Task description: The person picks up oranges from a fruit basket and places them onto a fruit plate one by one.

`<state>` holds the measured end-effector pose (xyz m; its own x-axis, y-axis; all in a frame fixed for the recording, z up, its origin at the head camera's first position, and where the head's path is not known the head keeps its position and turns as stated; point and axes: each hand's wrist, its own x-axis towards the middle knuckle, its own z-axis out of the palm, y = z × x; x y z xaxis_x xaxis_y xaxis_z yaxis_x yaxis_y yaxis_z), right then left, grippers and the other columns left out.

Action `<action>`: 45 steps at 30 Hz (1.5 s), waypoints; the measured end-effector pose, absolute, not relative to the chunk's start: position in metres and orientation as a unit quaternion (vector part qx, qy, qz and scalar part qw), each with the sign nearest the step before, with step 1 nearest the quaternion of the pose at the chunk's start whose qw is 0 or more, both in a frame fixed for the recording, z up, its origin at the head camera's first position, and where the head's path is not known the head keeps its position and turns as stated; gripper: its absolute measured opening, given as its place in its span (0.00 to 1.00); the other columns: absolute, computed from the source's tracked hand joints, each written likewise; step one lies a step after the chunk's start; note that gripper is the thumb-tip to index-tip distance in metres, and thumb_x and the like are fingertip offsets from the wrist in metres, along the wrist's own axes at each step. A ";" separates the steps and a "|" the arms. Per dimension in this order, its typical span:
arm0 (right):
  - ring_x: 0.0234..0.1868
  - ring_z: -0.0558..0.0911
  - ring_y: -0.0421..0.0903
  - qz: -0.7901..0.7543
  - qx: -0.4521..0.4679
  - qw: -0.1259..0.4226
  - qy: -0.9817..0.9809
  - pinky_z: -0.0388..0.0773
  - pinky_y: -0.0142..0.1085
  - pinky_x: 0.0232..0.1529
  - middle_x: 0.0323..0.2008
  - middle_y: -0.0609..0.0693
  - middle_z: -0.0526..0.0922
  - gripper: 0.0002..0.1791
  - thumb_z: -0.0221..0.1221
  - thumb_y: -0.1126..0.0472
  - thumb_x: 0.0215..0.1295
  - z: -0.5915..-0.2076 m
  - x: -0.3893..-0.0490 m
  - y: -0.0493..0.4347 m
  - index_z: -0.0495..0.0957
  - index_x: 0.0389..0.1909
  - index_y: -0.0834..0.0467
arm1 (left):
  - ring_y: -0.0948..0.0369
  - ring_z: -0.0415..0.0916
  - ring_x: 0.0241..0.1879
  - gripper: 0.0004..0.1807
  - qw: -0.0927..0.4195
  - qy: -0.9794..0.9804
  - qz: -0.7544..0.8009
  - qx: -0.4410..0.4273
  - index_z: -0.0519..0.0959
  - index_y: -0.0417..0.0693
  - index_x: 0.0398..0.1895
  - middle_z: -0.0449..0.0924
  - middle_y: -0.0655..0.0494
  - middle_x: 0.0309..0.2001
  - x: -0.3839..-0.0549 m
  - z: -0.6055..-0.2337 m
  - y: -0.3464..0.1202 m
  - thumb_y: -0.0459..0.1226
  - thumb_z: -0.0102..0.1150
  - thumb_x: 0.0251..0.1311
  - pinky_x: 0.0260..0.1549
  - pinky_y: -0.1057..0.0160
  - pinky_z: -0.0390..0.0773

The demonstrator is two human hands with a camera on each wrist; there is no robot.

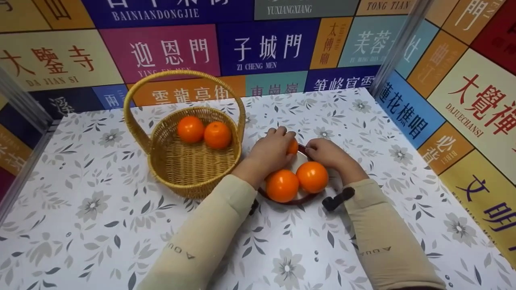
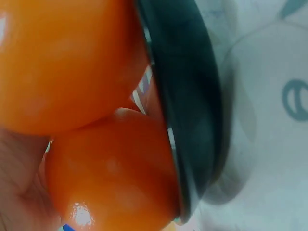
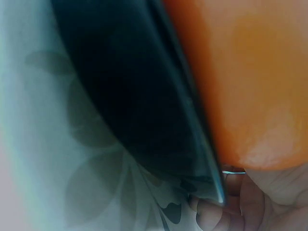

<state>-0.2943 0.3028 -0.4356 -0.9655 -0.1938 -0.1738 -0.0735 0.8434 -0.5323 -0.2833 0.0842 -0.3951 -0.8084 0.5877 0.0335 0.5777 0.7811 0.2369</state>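
A round plate (image 1: 300,200) with a dark red rim and pale inside stands on the table, bearing three glossy oranges. My left hand (image 1: 271,150) curls its fingers over the far orange (image 1: 293,146), which it mostly hides. Two more, a left orange (image 1: 282,185) and a right orange (image 1: 312,177), lie side by side at the near part. On the far right edge, my right hand (image 1: 328,154) grips the plate's rim with curled fingers (image 3: 211,214). In the left wrist view, two oranges fill the left side against the plate's dark outer wall (image 2: 187,96).
Left of the plate stands a woven basket (image 1: 193,189) with a tall arched handle (image 1: 131,96); two oranges (image 1: 190,129) lie inside at its back. A floral cloth (image 1: 100,241) covers the table. Panels with lettering (image 1: 258,48) rise behind and to the right.
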 end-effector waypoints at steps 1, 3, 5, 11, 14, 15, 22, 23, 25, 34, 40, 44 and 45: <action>0.39 0.78 0.54 -0.270 -0.073 0.108 0.954 0.73 0.45 0.46 0.35 0.56 0.81 0.15 0.49 0.57 0.79 -0.436 -0.294 0.302 0.81 0.43 0.62 | 0.49 0.68 0.63 0.29 0.020 0.943 0.118 0.309 0.69 0.52 0.73 0.70 0.48 0.66 -0.283 -0.395 0.084 0.49 0.58 0.73 0.62 0.49 0.78; 0.39 0.78 0.53 -0.268 -0.078 0.103 0.955 0.72 0.44 0.45 0.34 0.55 0.80 0.15 0.49 0.57 0.79 -0.436 -0.295 0.301 0.81 0.41 0.62 | 0.49 0.69 0.62 0.28 0.017 0.943 0.118 0.310 0.69 0.52 0.72 0.70 0.48 0.65 -0.282 -0.394 0.082 0.49 0.58 0.73 0.61 0.49 0.78; 0.39 0.78 0.53 -0.272 -0.078 0.100 0.954 0.73 0.44 0.45 0.34 0.55 0.80 0.14 0.49 0.57 0.79 -0.436 -0.295 0.300 0.81 0.40 0.62 | 0.49 0.68 0.62 0.27 0.019 0.944 0.120 0.308 0.70 0.52 0.71 0.70 0.48 0.66 -0.281 -0.394 0.081 0.48 0.58 0.73 0.62 0.49 0.77; 0.40 0.79 0.54 -0.277 -0.081 0.103 0.952 0.72 0.45 0.47 0.35 0.56 0.82 0.15 0.50 0.57 0.79 -0.435 -0.296 0.299 0.82 0.42 0.61 | 0.49 0.67 0.66 0.29 0.033 0.949 0.118 0.289 0.69 0.53 0.73 0.68 0.47 0.71 -0.282 -0.390 0.076 0.49 0.58 0.73 0.66 0.48 0.76; 0.41 0.79 0.54 -0.278 -0.079 0.103 0.952 0.72 0.44 0.47 0.36 0.55 0.82 0.15 0.50 0.57 0.78 -0.435 -0.296 0.299 0.82 0.42 0.61 | 0.49 0.66 0.69 0.30 0.039 0.951 0.122 0.280 0.68 0.54 0.75 0.66 0.47 0.74 -0.281 -0.386 0.074 0.49 0.58 0.73 0.68 0.47 0.73; 0.41 0.79 0.54 -0.277 -0.079 0.103 0.952 0.72 0.44 0.47 0.36 0.55 0.82 0.15 0.50 0.57 0.78 -0.435 -0.297 0.300 0.82 0.42 0.61 | 0.48 0.66 0.70 0.30 0.039 0.952 0.123 0.279 0.67 0.54 0.76 0.65 0.47 0.75 -0.281 -0.385 0.073 0.49 0.57 0.73 0.69 0.46 0.73; 0.41 0.78 0.54 -0.279 -0.062 0.119 0.951 0.73 0.45 0.47 0.36 0.56 0.81 0.16 0.49 0.55 0.79 -0.435 -0.297 0.300 0.81 0.42 0.60 | 0.49 0.68 0.67 0.29 0.013 0.951 0.112 0.287 0.67 0.53 0.75 0.68 0.47 0.71 -0.275 -0.374 0.064 0.48 0.56 0.74 0.67 0.47 0.75; 0.40 0.78 0.54 -0.280 -0.059 0.122 0.950 0.73 0.45 0.47 0.36 0.56 0.81 0.16 0.49 0.54 0.79 -0.435 -0.298 0.300 0.81 0.42 0.60 | 0.50 0.68 0.67 0.29 0.009 0.951 0.109 0.289 0.68 0.52 0.75 0.68 0.48 0.70 -0.274 -0.373 0.063 0.48 0.56 0.74 0.67 0.48 0.76; 0.40 0.78 0.54 -0.282 -0.059 0.127 0.949 0.73 0.46 0.47 0.36 0.56 0.81 0.16 0.49 0.54 0.79 -0.435 -0.298 0.300 0.81 0.42 0.60 | 0.50 0.68 0.67 0.29 0.005 0.951 0.106 0.291 0.68 0.52 0.75 0.69 0.48 0.70 -0.273 -0.370 0.059 0.48 0.56 0.75 0.67 0.50 0.76; 0.39 0.78 0.53 -0.267 -0.064 0.125 0.954 0.72 0.43 0.44 0.35 0.56 0.81 0.16 0.48 0.55 0.79 -0.433 -0.296 0.301 0.80 0.40 0.60 | 0.49 0.70 0.69 0.28 -0.022 0.954 0.117 0.276 0.70 0.51 0.74 0.71 0.47 0.69 -0.274 -0.358 0.038 0.46 0.57 0.74 0.69 0.49 0.74; 0.39 0.77 0.54 -0.272 -0.061 0.128 0.952 0.72 0.44 0.44 0.35 0.56 0.80 0.15 0.49 0.55 0.79 -0.433 -0.295 0.301 0.80 0.40 0.60 | 0.51 0.72 0.67 0.29 -0.016 0.955 0.118 0.273 0.70 0.53 0.75 0.73 0.49 0.67 -0.273 -0.353 0.023 0.47 0.58 0.74 0.66 0.50 0.77; 0.39 0.77 0.54 -0.274 -0.059 0.129 0.951 0.72 0.44 0.45 0.36 0.56 0.81 0.15 0.48 0.55 0.78 -0.434 -0.296 0.301 0.80 0.40 0.59 | 0.53 0.76 0.60 0.26 -0.029 0.951 0.119 0.285 0.72 0.51 0.71 0.75 0.50 0.62 -0.271 -0.349 0.013 0.45 0.58 0.74 0.62 0.53 0.80; 0.40 0.77 0.54 -0.274 -0.060 0.129 0.951 0.72 0.44 0.45 0.36 0.56 0.81 0.15 0.48 0.55 0.78 -0.435 -0.296 0.301 0.80 0.41 0.59 | 0.54 0.77 0.59 0.25 -0.032 0.950 0.119 0.288 0.73 0.51 0.71 0.76 0.50 0.61 -0.270 -0.348 0.011 0.45 0.58 0.74 0.61 0.53 0.80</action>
